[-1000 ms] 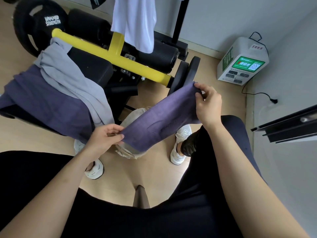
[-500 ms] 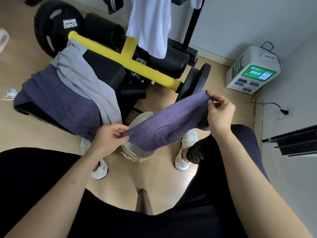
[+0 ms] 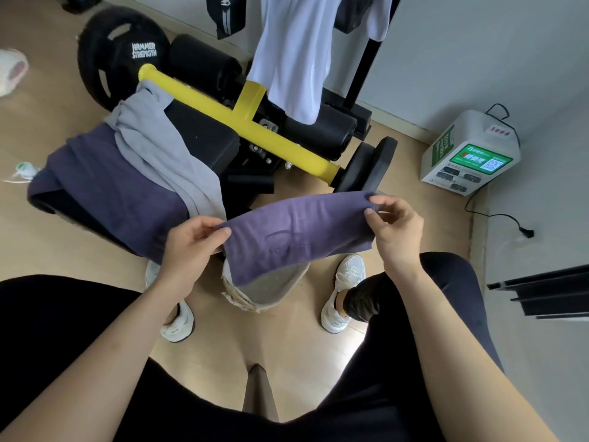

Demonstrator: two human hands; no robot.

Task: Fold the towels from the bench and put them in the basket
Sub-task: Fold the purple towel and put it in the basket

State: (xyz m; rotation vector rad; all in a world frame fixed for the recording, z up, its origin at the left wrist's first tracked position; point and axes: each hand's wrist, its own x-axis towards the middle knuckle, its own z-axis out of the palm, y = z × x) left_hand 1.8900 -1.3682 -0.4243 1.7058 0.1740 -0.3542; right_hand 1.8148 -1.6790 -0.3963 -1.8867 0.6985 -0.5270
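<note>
On the left, a dark purple towel (image 3: 105, 189) lies spread over the near end of the desk (image 3: 204, 138), with a grey towel (image 3: 159, 145) draped across it and hanging over the edge. Both are waiting to be folded.

The left hand (image 3: 188, 247) pinches the left end of the purple towel (image 3: 296, 231), thumb on top and fingers curled beneath. Its forearm reaches up from the lower left. The towel spans the gap between the hands as a narrow band already doubled lengthwise, sagging a little in the middle. Its lower edge hangs right over the open pale basket (image 3: 274, 288), which stands on the floor between the person's white shoes.

The right hand (image 3: 395, 234) grips the towel's right end at the upper corner, thumb and forefinger closed on the cloth and the other fingers loosely curled. The hands are well apart, each clamped on its own end.

The step in hand looks like the next fold, end to end. To do it well, keep the top edge taut so the layers do not slip, and bring one end across to meet the other corner to corner. Pinch both ends in one hand and smooth the fold before lowering the towel flat into the basket.
</note>
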